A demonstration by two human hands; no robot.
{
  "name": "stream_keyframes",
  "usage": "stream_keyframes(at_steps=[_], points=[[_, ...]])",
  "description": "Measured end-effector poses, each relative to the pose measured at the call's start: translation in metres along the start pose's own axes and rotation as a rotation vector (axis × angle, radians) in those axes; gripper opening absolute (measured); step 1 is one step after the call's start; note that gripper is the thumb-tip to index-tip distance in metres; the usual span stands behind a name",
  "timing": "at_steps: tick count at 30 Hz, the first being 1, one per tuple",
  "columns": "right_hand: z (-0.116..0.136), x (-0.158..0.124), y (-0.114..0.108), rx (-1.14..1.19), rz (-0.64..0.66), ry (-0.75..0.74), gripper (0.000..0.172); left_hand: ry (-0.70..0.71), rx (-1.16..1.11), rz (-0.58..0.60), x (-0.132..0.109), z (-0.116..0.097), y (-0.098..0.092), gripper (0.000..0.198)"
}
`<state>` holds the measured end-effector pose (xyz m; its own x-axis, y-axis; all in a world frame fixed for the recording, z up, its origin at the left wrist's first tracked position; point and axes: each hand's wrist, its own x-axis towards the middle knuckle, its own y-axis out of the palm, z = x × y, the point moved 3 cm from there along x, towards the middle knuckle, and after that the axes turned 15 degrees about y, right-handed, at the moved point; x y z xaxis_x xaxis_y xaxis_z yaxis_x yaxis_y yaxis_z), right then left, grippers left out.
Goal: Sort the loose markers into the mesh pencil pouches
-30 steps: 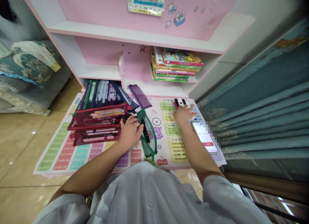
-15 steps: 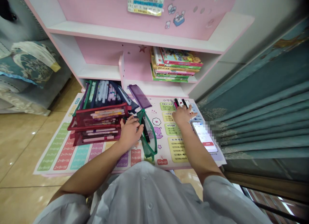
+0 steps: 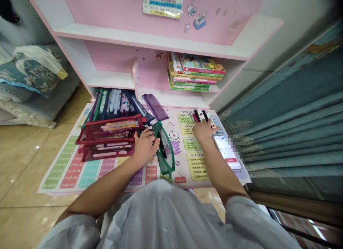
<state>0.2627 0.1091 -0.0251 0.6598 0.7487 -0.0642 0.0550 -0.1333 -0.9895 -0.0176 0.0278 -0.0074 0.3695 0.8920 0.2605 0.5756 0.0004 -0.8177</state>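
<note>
My left hand [image 3: 145, 147] is at the left edge of a green-edged mesh pencil case [image 3: 167, 159], fingers bent and closed on its side. A black marker [image 3: 162, 149] lies inside the case. On the right, my right hand [image 3: 204, 130] reaches over a small group of markers [image 3: 200, 115] with black, pink and white parts. Its fingers are spread and touch or lie just over the markers; the fingertips are partly hidden. Left of my left hand lie red mesh pencil cases [image 3: 111, 129] filled with pens.
More pen-filled cases [image 3: 114, 102] stand at the back left. A flat purple case [image 3: 155, 106] lies behind the green one. A phone [image 3: 227, 152] rests near the desk's right edge, beside a curtain [image 3: 281, 134]. Stacked books [image 3: 195, 72] sit on the shelf.
My right hand has drawn back slightly toward me, so more of the markers shows. My left hand and the green pencil case stay in place.
</note>
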Motion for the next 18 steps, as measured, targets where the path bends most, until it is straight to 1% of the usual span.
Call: stream_keyframes(at_steps=[2,4,6,8,14,18], points=[[-0.0006,-0.0021,0.0007,0.022,-0.021,-0.007,0.046,0.0,0.003,-0.002,-0.0002,0.0003,0.0001,0.027],[-0.0017,-0.0031,0.0001,0.054,-0.069,-0.01,0.045,-0.004,0.003,0.003,-0.0004,0.0003,-0.0004,0.027],[-0.0033,-0.0024,-0.0008,0.074,-0.114,0.003,0.045,-0.004,0.003,0.006,-0.0003,-0.0005,-0.0013,0.028],[-0.0048,-0.0006,-0.0007,0.078,-0.13,0.021,0.045,-0.005,0.005,0.011,-0.0001,-0.0013,-0.0022,0.028],[-0.0046,0.0033,0.0041,0.048,-0.098,-0.006,0.044,-0.013,-0.001,0.02,0.0007,-0.0027,-0.0037,0.028],[-0.0036,0.0054,0.0044,0.044,-0.098,0.007,0.045,-0.013,0.003,0.016,0.0009,-0.0036,-0.0045,0.028]])
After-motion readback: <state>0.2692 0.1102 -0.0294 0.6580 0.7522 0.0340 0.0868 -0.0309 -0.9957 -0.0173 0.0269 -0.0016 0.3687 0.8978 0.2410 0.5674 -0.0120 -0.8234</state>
